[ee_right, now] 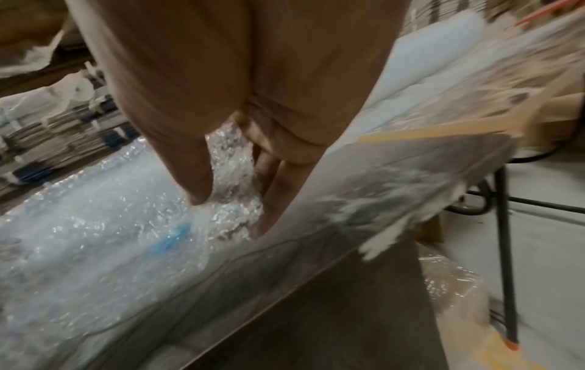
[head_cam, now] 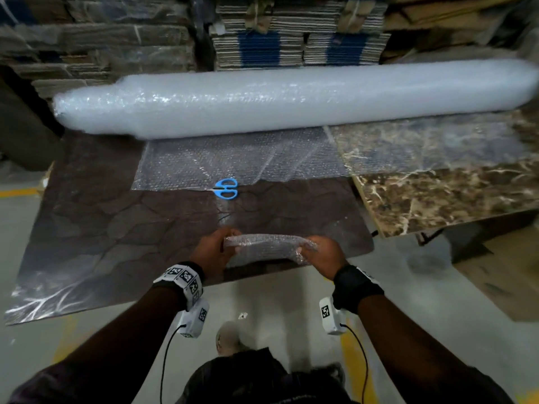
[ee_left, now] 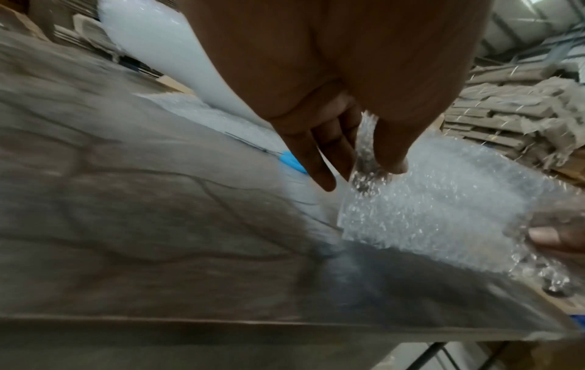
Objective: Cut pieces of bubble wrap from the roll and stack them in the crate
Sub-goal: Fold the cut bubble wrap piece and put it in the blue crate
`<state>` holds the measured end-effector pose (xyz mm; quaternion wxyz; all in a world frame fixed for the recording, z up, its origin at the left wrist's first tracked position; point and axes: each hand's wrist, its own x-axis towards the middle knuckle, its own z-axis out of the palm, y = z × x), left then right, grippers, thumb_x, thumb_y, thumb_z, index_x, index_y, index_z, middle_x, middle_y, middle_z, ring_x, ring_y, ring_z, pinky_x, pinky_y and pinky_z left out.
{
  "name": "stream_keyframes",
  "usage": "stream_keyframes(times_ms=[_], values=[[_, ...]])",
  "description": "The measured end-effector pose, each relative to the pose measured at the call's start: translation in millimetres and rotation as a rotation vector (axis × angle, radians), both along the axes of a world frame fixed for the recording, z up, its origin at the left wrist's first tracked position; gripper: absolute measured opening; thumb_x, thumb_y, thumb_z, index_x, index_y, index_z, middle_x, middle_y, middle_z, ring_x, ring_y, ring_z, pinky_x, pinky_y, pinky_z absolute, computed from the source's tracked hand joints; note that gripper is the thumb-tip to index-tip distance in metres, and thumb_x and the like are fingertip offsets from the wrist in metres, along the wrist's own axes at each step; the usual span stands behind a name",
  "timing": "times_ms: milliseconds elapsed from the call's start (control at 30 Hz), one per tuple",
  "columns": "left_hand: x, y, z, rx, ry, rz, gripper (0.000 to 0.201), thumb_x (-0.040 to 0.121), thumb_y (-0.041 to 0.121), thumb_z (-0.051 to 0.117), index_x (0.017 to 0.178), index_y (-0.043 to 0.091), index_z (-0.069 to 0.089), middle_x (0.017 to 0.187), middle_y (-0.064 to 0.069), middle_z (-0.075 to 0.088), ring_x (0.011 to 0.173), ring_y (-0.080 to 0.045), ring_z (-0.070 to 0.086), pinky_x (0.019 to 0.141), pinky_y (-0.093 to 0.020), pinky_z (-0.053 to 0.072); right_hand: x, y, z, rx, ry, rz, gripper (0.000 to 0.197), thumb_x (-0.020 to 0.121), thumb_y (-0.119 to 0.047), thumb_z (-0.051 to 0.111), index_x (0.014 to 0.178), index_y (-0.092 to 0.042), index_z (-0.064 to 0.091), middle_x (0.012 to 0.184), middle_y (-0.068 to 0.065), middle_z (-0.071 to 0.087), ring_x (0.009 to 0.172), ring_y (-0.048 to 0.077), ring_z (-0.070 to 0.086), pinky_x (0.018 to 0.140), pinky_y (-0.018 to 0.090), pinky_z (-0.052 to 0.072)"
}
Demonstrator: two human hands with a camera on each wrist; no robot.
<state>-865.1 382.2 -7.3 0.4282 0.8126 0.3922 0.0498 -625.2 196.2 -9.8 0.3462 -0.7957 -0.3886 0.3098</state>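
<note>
Both hands [head_cam: 214,249] [head_cam: 322,252] pinch-grip crinkly folded bubble wrap piece [head_cam: 267,247] over veined table [head_cam: 102,228].

Head view looks down over the table [head_cam: 87,228]; both wrist views sit close, sharing its near edge.

A folded clear bubble wrap piece [head_cam: 264,246] is held above the desk's near edge. The thick white roll [head_cam: 291,97] lies across the far side, its loose sheet [head_cam: 233,161] spread flat toward blue scissors [head_cam: 226,188].
</note>
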Motion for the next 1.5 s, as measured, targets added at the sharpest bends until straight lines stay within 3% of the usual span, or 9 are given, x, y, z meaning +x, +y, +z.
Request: stream_keyframes(times_ms=[133, 267, 433, 600, 733, 900, 1167, 1333, 1500], values=[[68.0, -53.5, 12.5, 0.055, -0.043, -0.035, 0.030, 0.092, 0.026, 0.064, 0.115, 0.036, 0.048, 0.071, 0.002, 0.061, 0.063, -0.008, 0.058, 0.056, -0.019, 0.040, 48.8, -68.5, -4.0, 0.087, 0.093, -0.286, 0.020, 0.081, -0.026, 0.077, 0.099, -0.026, 0.068, 0.090, 0.001, 0.072, 0.082, 0.019, 0.067, 0.075, 0.041, 0.057], [132.7, -118.6, 16.9, 0.021, -0.112, 0.019, 0.035, 0.094, 0.021, 0.061, 0.125, 0.024, 0.044, 0.072, 0.008, 0.058, 0.063, -0.005, 0.057, 0.059, -0.022, 0.040, 94.6, -135.7, 2.9, 0.115, 0.087, -0.436, 0.056, 0.085, -0.022, 0.075, 0.133, -0.019, 0.046, 0.122, 0.008, 0.059, 0.104, 0.023, 0.059, 0.087, 0.044, 0.055], [233.3, -209.5, 14.5, 0.023, -0.142, 0.021, 0.038, 0.093, 0.020, 0.062, 0.121, 0.013, 0.038, 0.087, -0.004, 0.063, 0.074, -0.028, 0.063, 0.067, -0.036, 0.049, 166.4, -241.2, 11.4, 0.241, 0.047, -0.471, 0.061, 0.086, -0.012, 0.069, 0.135, -0.036, 0.042, 0.125, 0.004, 0.056, 0.119, 0.021, 0.054, 0.085, 0.046, 0.057], [319.1, -282.4, 25.0, 0.025, -0.140, -0.170, 0.017, 0.095, 0.007, 0.053, 0.095, 0.024, 0.056, 0.085, -0.005, 0.065, 0.062, -0.010, 0.055, 0.053, -0.015, 0.041, 230.7, -323.2, 5.3, 0.259, 0.031, -0.559, 0.038, 0.083, 0.000, 0.063, 0.106, -0.028, 0.074, 0.111, -0.017, 0.068, 0.103, 0.013, 0.066, 0.086, 0.050, 0.056], [388.2, -315.4, 24.6, 0.038, -0.175, -0.301, 0.020, 0.086, 0.011, 0.069, 0.101, 0.024, 0.065, 0.100, 0.007, 0.064, 0.087, -0.009, 0.059, 0.077, -0.024, 0.049, 275.9, -368.2, -0.4, 0.222, 0.043, -0.647, 0.028, 0.081, -0.003, 0.066, 0.100, -0.021, 0.076, 0.106, -0.009, 0.073, 0.093, 0.010, 0.068, 0.084, 0.046, 0.058], [472.6, -343.6, 5.7, 0.130, -0.203, -0.539, 0.042, 0.080, 0.003, 0.075, 0.120, 0.006, 0.062, 0.114, 0.003, 0.054, 0.103, -0.010, 0.049, 0.085, 0.006, 0.024, 338.1, -402.8, -7.6, 0.211, 0.055, -0.787, 0.026, 0.078, 0.005, 0.073, 0.099, -0.009, 0.074, 0.104, 0.003, 0.073, 0.089, 0.012, 0.067, 0.074, 0.017, 0.053], [663.9, -385.8, -28.3, -0.057, -0.127, -0.673, 0.052, 0.080, 0.027, 0.064, 0.129, 0.013, 0.057, 0.128, -0.005, 0.059, 0.118, -0.021, 0.055, 0.105, -0.042, 0.043, 506.6, -452.2, -19.0, 0.038, -0.101, -0.841, 0.033, 0.075, 0.008, 0.070, 0.095, -0.017, 0.074, 0.100, -0.007, 0.070, 0.095, 0.011, 0.065, 0.082, -0.001, 0.038], [778.7, -410.2, -21.0, -0.080, -0.103, -0.728, 0.045, 0.086, 0.017, 0.069, 0.130, 0.018, 0.059, 0.130, -0.001, 0.059, 0.112, -0.008, 0.052, 0.098, -0.017, 0.036, 612.3, -475.1, -7.8, -0.066, -0.182, -0.820, 0.032, 0.077, 0.007, 0.065, 0.098, -0.014, 0.075, 0.106, 0.001, 0.072, 0.098, 0.014, 0.065, 0.088, 0.007, 0.040], [867.3, -449.2, -15.9, -0.159, -0.092, -0.742, 0.049, 0.084, 0.019, 0.070, 0.131, 0.011, 0.059, 0.130, -0.009, 0.061, 0.116, -0.024, 0.059, 0.100, -0.038, 0.048, 698.1, -510.0, 5.5, -0.157, -0.230, -0.794, 0.032, 0.079, 0.001, 0.056, 0.100, -0.018, 0.073, 0.110, 0.006, 0.071, 0.102, 0.023, 0.065, 0.092, 0.024, 0.046]])
